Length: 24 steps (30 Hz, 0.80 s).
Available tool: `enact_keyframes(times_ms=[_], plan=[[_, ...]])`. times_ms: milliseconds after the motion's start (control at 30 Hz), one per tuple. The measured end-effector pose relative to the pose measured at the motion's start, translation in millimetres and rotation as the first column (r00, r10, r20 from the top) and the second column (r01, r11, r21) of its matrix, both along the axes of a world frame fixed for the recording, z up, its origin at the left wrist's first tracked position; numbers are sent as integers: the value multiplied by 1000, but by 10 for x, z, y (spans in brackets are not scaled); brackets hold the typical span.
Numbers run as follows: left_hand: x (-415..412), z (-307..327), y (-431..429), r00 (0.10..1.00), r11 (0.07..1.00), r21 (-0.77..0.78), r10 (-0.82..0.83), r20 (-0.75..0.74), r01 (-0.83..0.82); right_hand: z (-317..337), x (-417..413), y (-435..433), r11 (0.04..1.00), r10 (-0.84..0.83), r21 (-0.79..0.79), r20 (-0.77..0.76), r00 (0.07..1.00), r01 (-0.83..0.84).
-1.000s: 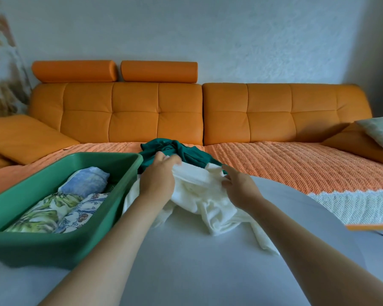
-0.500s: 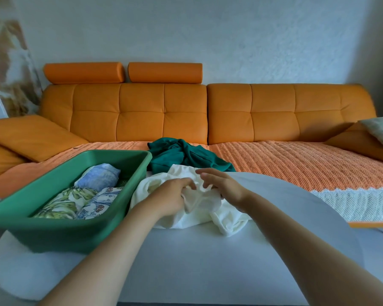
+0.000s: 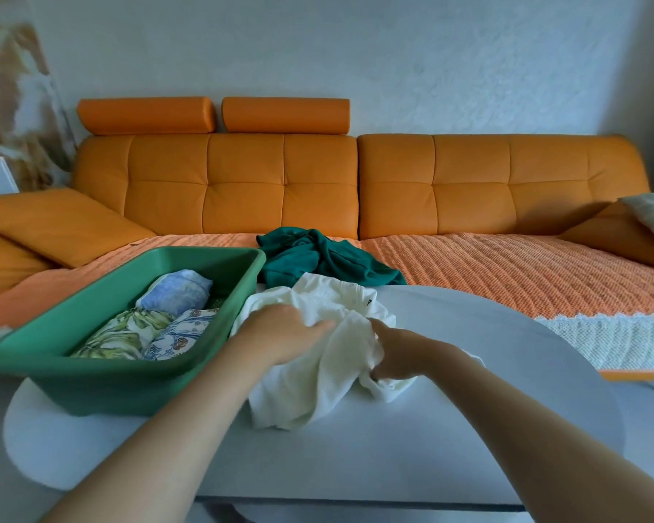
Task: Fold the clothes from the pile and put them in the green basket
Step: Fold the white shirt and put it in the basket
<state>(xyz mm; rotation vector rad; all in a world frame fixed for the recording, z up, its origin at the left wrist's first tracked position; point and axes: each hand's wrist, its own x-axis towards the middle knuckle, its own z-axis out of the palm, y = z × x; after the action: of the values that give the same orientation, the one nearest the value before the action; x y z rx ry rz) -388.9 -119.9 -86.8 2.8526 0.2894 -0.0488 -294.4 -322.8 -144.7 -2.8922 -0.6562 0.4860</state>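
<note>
A crumpled cream-white garment (image 3: pixel 318 375) lies on the grey table (image 3: pixel 469 409), right of the green basket (image 3: pixel 129 375). My left hand (image 3: pixel 284 330) lies on the cloth with its fingers reaching into the folds. My right hand (image 3: pixel 397 352) grips a bunched fold of the same garment, fingers curled under it. A dark green garment (image 3: pixel 318 258) sits in a heap on the sofa seat just behind the table. Inside the basket lie three folded pieces: a pale blue one (image 3: pixel 178 292), a green leaf print (image 3: pixel 121 334) and a blue-orange floral print (image 3: pixel 178 334).
The orange sofa (image 3: pixel 355 186) runs across the back with an orange knitted throw (image 3: pixel 506 273) on its seat. Cushions lie at its left (image 3: pixel 53 224) and right (image 3: pixel 650 220) ends. A white round mat (image 3: pixel 53 447) lies under the basket.
Both hands pulled the white garment nearer across the table, off the green heap. My hands came together, then my right hand dropped lower into the cloth. The view shifted, so the basket appears further right.
</note>
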Motion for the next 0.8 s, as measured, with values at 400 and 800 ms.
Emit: enact_keyframes(times_ms=[400, 800], plan=[[506, -524, -238, 972, 970, -152, -163, 167, 189, -198, 111, -34, 998, 22, 62, -75, 997, -18], [717, -65, 163, 852, 580, -813, 452, 266, -54, -272, 756, -364, 848, -4, -500, 324, 946, 175]])
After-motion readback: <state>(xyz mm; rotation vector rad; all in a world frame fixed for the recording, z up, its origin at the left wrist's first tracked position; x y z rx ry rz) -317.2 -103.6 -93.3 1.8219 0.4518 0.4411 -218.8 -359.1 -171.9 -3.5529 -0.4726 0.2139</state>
